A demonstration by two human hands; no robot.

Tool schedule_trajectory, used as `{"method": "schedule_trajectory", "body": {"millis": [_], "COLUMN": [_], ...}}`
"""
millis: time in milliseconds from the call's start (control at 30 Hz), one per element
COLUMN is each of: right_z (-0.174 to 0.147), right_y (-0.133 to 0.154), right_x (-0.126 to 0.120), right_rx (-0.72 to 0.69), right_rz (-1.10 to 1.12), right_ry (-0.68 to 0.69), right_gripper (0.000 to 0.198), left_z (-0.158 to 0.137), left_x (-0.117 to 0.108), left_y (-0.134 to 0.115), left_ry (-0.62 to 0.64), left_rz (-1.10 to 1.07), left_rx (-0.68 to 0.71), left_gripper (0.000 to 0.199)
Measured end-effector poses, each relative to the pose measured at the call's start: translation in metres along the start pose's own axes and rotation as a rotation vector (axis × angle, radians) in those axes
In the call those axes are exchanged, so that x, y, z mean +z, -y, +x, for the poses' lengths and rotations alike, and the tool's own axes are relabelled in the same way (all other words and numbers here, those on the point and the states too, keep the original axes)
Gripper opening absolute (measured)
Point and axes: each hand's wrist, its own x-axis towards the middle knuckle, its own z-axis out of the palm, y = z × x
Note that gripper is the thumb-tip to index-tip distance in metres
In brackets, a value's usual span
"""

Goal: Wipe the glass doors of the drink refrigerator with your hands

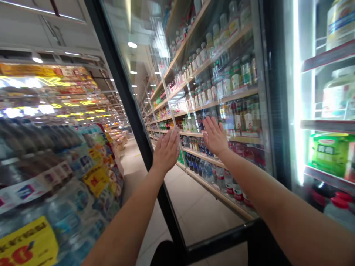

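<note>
A glass cooler door with a black frame [122, 75] stands swung out in front of me. My left hand [167, 149] is at the glass close to the frame's left upright, fingers stretched and held close together. To its right, my right hand [214, 136] lies flat at the pane with the fingers spread. Both palms face the glass and seem to touch it, though the contact itself cannot be seen. Neither hand holds anything. Through the pane show long shelves of bottles [199, 98].
On the right is the lit cooler, with a green package [328, 155] and white-labelled jugs [337, 96] on its shelves. Stacked bottle packs [63, 216] with yellow price signs [29, 242] line the left. Between them runs a tiled aisle floor [131, 153].
</note>
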Motion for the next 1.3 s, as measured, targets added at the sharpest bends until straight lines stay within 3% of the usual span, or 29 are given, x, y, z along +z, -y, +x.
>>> {"method": "schedule_trajectory", "body": {"millis": [133,333,533,700,933,1300], "right_z": [0.001,0.0,0.0,0.0,0.0,-0.002], "right_y": [0.001,0.0,0.0,0.001,0.002,0.003], "right_x": [0.002,0.003,0.001,-0.002,-0.003,-0.005], "right_rx": [0.001,0.001,0.006,-0.004,0.006,-0.011], "right_rz": [-0.016,-0.004,0.0,-0.013,0.002,-0.019], "right_ry": [0.004,0.009,0.012,-0.003,0.002,-0.052], "right_gripper": [0.057,0.058,0.058,0.056,0.056,0.055], "left_z": [0.001,0.0,0.012,0.009,0.025,0.012], "left_x": [0.005,0.007,0.001,0.003,-0.008,-0.01], "left_y": [0.002,0.003,0.005,-0.004,0.008,0.002], "left_ry": [-0.109,0.043,-0.09,0.033,-0.075,-0.074], "left_rz": [0.044,-0.037,0.041,-0.024,-0.002,0.074], "left_rx": [-0.171,0.092,-0.127,0.148,-0.129,-0.026], "left_gripper": [0.062,0.058,0.063,0.06,0.063,0.066]}}
